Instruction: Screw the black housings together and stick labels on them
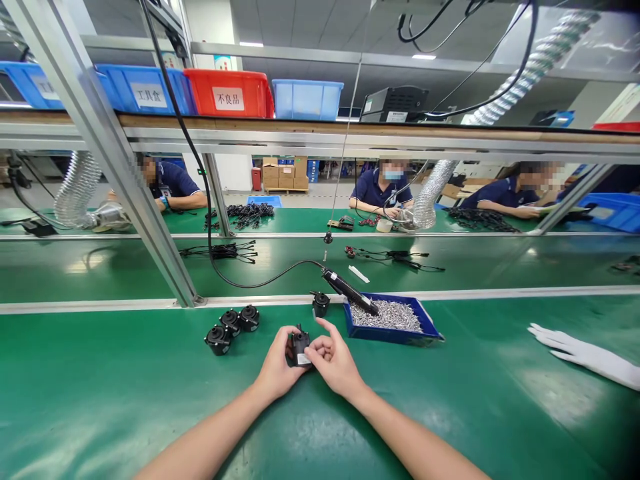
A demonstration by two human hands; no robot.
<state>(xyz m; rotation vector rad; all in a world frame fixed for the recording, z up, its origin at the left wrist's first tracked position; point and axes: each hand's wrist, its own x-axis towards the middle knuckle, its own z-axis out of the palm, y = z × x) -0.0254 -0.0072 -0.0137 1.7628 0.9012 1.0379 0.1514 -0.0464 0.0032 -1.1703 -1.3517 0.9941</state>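
A small black housing with a white label (301, 347) is held upright just above the green bench. My left hand (278, 363) wraps round its left side, thumb in front. From the right, my right hand (336, 360) pinches its edge near the label, with the index finger stretched out past it. Beyond my hands stands another black part (321, 304). To the left sits a cluster of three similar black parts (231, 323). Behind my right hand, a blue tray (425, 333) holds many silver screws (395, 315), and a black electric screwdriver (350, 291) rests across it.
A white glove (590, 357) lies on the right. An aluminium post (120, 167) rises at left, and a black cable (200, 167) hangs down to the screwdriver. Cable bundles (225, 251) lie across the far strip. Several people sit opposite. Bins (230, 93) stand on the overhead shelf.
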